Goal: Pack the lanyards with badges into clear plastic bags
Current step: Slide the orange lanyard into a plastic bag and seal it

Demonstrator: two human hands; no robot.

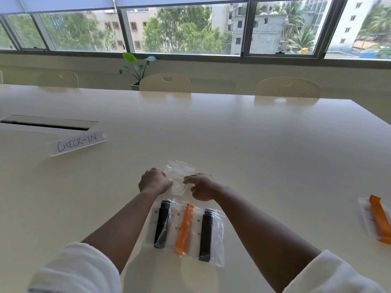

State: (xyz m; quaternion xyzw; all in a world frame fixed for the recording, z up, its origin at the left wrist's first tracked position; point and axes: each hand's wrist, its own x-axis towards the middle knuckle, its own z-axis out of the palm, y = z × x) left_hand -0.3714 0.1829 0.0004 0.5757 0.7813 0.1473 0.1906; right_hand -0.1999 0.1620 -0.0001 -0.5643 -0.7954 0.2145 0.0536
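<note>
An empty clear plastic bag (179, 175) lies on the cream table (254, 144) ahead of me. My left hand (154, 181) grips its left edge with curled fingers. My right hand (200, 186) pinches its right edge. Nearer to me, between my forearms, lie three lanyards with white badges: a black lanyard (161, 223) on the left, an orange lanyard (184, 227) in the middle and a second black lanyard (205, 236) on the right, under or inside clear plastic; which, I cannot tell.
At the right edge lies another orange lanyard with badge (378, 218) in clear plastic. A white "CHECK-IN" sign (77, 142) stands at the left, behind it a cable slot (46, 124). Chairs (165, 83) line the table's far side below the windows.
</note>
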